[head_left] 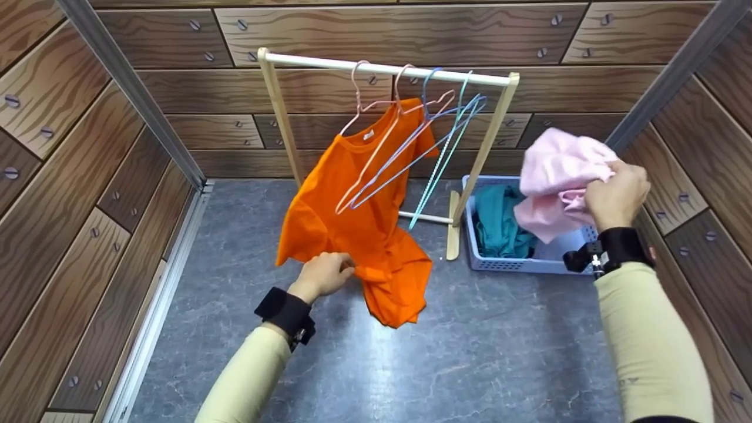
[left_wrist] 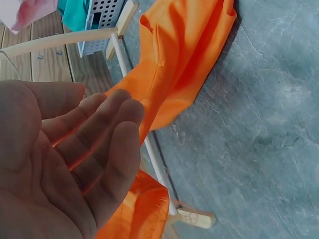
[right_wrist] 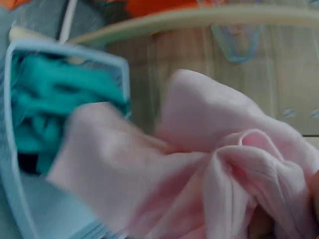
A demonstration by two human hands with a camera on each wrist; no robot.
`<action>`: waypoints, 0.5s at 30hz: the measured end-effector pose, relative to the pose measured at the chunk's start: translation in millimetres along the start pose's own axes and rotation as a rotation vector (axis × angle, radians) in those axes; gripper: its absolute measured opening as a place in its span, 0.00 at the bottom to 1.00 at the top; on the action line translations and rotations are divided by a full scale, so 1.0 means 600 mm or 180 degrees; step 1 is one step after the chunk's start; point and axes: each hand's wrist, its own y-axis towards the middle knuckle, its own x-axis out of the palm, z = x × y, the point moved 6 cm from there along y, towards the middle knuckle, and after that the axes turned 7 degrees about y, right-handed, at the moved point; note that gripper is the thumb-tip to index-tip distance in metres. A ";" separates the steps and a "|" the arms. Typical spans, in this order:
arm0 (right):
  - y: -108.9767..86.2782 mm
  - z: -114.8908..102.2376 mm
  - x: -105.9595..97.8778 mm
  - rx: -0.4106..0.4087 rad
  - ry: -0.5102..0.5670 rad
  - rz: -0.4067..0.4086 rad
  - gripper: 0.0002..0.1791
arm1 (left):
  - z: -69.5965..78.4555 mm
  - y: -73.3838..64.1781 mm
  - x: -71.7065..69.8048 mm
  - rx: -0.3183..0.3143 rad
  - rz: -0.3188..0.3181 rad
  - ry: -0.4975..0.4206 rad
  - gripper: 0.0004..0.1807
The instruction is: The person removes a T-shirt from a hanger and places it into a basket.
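Observation:
Bunched pink cloth [head_left: 558,164] hangs from my right hand [head_left: 618,194], which grips it above the right part of a light blue basket [head_left: 511,265]. Teal cloth [head_left: 499,220] lies crumpled in the basket's left part. My left hand [head_left: 326,273] is in front of an orange T-shirt [head_left: 358,194] that hangs from a pink hanger [head_left: 357,88] on the rack. In the left wrist view the left fingers [left_wrist: 124,154] are loosely bent, the palm holds nothing, and the orange fabric shows behind them. The shirt's lower part is bunched and twisted.
A wooden rack [head_left: 388,66] stands near the back wall. Beside the shirt hang another pink hanger [head_left: 376,170], a blue hanger [head_left: 405,158] and a mint green hanger [head_left: 437,170]. Wood-patterned walls [head_left: 388,32] enclose the grey marbled floor [head_left: 470,352].

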 end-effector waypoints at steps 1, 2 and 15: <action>0.000 0.009 0.007 -0.0044 -0.0034 0.0029 0.27 | 0.000 -0.001 0.000 -0.0001 -0.0005 0.0005 0.13; -0.002 0.021 0.019 -0.0089 -0.0078 0.0011 0.27 | 0.000 -0.003 0.001 0.0004 -0.0009 0.0006 0.13; -0.107 0.189 0.207 -0.0442 -0.0958 -0.2217 0.30 | 0.008 -0.012 0.010 0.0100 -0.0011 0.0022 0.12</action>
